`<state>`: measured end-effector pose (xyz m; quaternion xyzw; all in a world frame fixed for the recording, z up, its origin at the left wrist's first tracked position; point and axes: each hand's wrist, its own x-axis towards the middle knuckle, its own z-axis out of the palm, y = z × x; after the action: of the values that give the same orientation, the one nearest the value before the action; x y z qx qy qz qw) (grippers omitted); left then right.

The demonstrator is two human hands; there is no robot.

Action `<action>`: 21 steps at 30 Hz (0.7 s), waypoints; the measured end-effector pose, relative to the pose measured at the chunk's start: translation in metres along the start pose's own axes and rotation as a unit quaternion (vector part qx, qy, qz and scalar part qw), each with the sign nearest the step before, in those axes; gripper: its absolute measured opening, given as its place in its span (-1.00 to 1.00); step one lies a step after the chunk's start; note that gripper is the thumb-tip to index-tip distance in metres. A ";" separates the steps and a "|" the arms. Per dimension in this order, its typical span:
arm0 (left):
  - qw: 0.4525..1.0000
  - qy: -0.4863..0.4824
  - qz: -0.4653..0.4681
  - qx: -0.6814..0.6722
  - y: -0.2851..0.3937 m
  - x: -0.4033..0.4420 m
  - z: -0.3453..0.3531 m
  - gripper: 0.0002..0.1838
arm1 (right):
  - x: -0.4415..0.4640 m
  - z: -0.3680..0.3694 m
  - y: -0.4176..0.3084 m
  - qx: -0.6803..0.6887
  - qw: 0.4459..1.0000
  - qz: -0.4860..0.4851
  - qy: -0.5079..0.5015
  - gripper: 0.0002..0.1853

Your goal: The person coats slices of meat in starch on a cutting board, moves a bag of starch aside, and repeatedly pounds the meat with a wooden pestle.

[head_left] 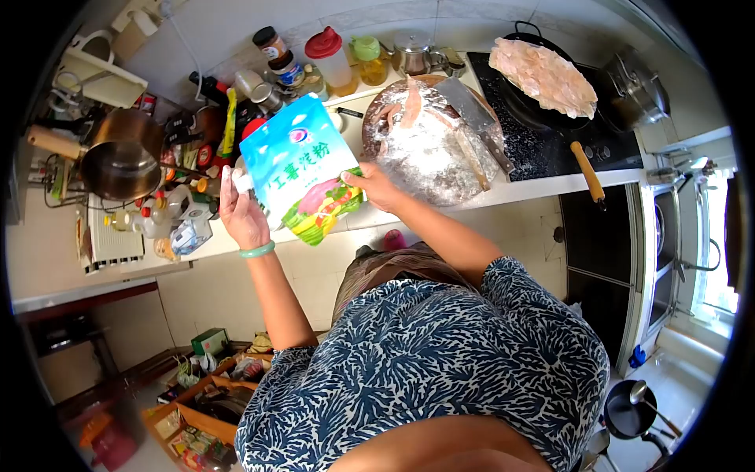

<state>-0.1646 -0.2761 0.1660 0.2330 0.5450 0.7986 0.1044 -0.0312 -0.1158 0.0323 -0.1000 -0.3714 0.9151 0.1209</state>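
Observation:
A blue, white and green bag of sweet potato starch (pixel 297 169) is held up at a tilt over the counter's front edge. My right hand (pixel 374 187) grips its lower right edge. Beside the left edge is my left hand (pixel 244 216), its fingers stretched upward and whitish at the tips; a small white thing at the fingers is unclear. Just beyond my right hand lies a round cutting board (pixel 440 189) dusted with white powder. Strips of raw meat (pixel 412 102) rest on it, along with a cleaver (pixel 472 110) whose handle points toward me.
Flattened pale meat pieces (pixel 543 77) lie on a plate over a black wok (pixel 523 114) on the stove. Jars and a red-lidded jug (pixel 330 61) line the wall. A saucepan (pixel 122 161) and bottles crowd the left. At lower right is a small pan (pixel 629 413).

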 end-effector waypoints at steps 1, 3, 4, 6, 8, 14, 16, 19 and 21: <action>1.000 -0.004 -0.007 -0.007 -0.002 0.002 -0.001 -0.42 | 0.003 0.001 0.005 -0.007 1.000 -0.012 -0.005 -0.76; 0.977 -0.046 -0.060 -0.197 0.003 0.004 0.004 -0.40 | 0.007 0.005 0.009 -0.006 1.000 -0.021 0.008 -0.77; 0.981 -0.041 -0.055 -0.184 0.001 0.004 0.003 -0.48 | 0.008 0.008 0.009 -0.009 1.000 -0.023 0.018 -0.77; 0.995 0.011 -0.071 -0.063 -0.003 0.006 0.001 -0.51 | 0.009 0.012 0.009 -0.019 0.999 -0.022 0.032 -0.76; 0.992 0.048 -0.042 0.107 -0.001 -0.020 0.037 -0.59 | -0.021 -0.010 -0.014 0.008 1.000 -0.010 0.009 -0.75; 0.980 0.128 -0.002 0.149 -0.012 -0.020 0.032 -0.66 | 0.000 -0.011 -0.013 -0.038 0.999 0.011 0.000 -0.71; 0.978 0.120 0.011 0.168 -0.023 -0.019 0.030 -0.66 | 0.007 -0.019 -0.012 -0.262 0.963 -0.023 0.051 -0.68; 0.960 0.146 0.043 0.237 -0.064 -0.018 0.005 -0.69 | -0.014 -0.049 -0.025 -0.393 0.900 -0.145 0.122 -0.67; 0.948 0.169 0.068 0.260 -0.088 -0.024 -0.006 -0.68 | -0.050 -0.068 -0.056 -0.455 0.855 -0.129 0.210 -0.70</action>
<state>-0.1545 -0.2572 0.0775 0.1500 0.7261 0.6622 -0.1086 0.0433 -0.0473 0.0288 -0.2852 -0.7218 0.5770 0.2544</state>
